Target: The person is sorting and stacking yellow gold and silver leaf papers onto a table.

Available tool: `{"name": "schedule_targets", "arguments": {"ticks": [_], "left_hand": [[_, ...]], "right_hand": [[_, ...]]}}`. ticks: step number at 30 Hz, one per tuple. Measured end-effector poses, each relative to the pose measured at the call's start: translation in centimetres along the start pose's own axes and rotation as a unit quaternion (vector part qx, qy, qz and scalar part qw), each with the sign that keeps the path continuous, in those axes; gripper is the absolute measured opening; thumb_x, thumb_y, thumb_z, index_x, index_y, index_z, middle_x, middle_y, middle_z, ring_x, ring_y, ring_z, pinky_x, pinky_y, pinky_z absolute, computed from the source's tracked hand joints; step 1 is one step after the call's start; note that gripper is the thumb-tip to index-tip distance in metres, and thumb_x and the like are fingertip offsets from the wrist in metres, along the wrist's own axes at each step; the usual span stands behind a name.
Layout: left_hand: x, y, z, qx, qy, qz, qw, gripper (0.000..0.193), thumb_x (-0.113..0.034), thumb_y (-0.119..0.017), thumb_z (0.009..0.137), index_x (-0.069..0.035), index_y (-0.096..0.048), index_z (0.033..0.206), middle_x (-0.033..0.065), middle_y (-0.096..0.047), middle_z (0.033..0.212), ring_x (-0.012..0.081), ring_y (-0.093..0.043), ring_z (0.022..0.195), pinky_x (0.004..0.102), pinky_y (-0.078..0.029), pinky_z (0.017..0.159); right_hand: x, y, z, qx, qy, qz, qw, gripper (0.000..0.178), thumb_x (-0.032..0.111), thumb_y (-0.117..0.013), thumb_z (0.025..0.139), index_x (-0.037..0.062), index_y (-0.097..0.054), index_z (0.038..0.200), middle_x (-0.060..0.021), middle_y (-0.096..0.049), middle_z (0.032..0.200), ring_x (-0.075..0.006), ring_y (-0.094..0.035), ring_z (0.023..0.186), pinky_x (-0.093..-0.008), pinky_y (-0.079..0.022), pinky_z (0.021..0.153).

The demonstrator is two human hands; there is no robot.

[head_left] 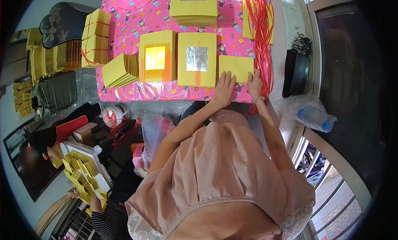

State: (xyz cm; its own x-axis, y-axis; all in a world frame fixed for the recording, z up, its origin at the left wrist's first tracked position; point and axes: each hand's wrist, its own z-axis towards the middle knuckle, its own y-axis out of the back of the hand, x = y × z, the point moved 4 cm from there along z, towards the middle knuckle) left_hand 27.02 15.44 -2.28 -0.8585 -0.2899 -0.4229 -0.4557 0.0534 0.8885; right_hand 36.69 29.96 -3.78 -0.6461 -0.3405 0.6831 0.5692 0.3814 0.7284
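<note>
Partly hidden: yellow paper, near edge under left hand, fingers slightly parted; right hand curled at corner, grip unclear; long axis crosswise before fingers.

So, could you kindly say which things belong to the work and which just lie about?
Probably work: rectangular yellow paper block touched by left hand and right hand; yellow paper stack with silver square; red plastic strands.
Seemingly idle: clear plastic bag; white round tub.
</note>
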Motion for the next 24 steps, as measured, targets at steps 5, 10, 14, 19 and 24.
{"name": "schedule_targets", "arguments": {"ticks": [5,10,14,19,24], "left_hand": [[0.5,-0.8,0.1,0.026,-0.013,0.057,0.998,0.09,-0.018,-0.07,0.073,-0.001,-0.024,0.149,0.0245,-0.018,0.154,0.0433,-0.018,0.143,0.0465,-0.021,0.117],[0.3,-0.2,0.3,0.042,-0.004,0.063,0.997,0.091,-0.018,-0.071,0.072,-0.002,-0.025,0.149,0.0233,-0.017,0.155,0.0426,-0.017,0.143,0.0463,-0.021,0.116],[0.4,0.6,0.5,0.046,-0.005,0.01,0.999,0.089,-0.017,-0.073,0.069,0.0,-0.03,0.145,0.024,-0.025,0.15,0.0422,-0.021,0.141,0.0464,-0.023,0.116],[-0.2,2.5,0.3,-0.002,0.007,-0.052,0.999,0.084,-0.015,-0.075,0.067,0.002,-0.036,0.139,0.0253,-0.036,0.14,0.0427,-0.027,0.136,0.0448,-0.025,0.115],[2.2,6.7,-2.6,-0.152,-0.012,-0.21,0.966,0.062,-0.008,-0.072,0.07,-0.001,-0.05,0.129,0.024,-0.05,0.125,0.042,-0.044,0.121,0.046,-0.039,0.103]], "right_hand": [[1.6,0.9,-0.6,-0.039,0.045,-0.071,0.996,0.033,0.016,-0.058,0.091,0.0038,-0.047,0.12,-0.0234,-0.059,0.101,-0.0426,-0.057,0.095,-0.0497,-0.046,0.078],[4.3,1.6,-1.6,-0.014,0.093,-0.204,0.974,0.044,0.016,-0.067,0.084,0.0065,-0.05,0.124,-0.0167,-0.054,0.105,-0.0366,-0.051,0.102,-0.0443,-0.044,0.085],[2.9,0.1,-1.3,0.047,0.113,-0.186,0.975,0.04,0.017,-0.067,0.085,0.0056,-0.052,0.12,-0.0175,-0.054,0.107,-0.037,-0.052,0.101,-0.0454,-0.045,0.085],[3.0,0.2,-0.8,0.065,0.115,-0.18,0.975,0.037,0.017,-0.066,0.086,0.0047,-0.053,0.118,-0.0177,-0.055,0.108,-0.0373,-0.052,0.1,-0.0457,-0.045,0.085],[8.3,2.0,-0.7,0.032,0.171,-0.147,0.974,0.032,0.017,-0.064,0.087,0.0052,-0.056,0.115,-0.0165,-0.055,0.106,-0.0368,-0.053,0.098,-0.0451,-0.045,0.085]]}}
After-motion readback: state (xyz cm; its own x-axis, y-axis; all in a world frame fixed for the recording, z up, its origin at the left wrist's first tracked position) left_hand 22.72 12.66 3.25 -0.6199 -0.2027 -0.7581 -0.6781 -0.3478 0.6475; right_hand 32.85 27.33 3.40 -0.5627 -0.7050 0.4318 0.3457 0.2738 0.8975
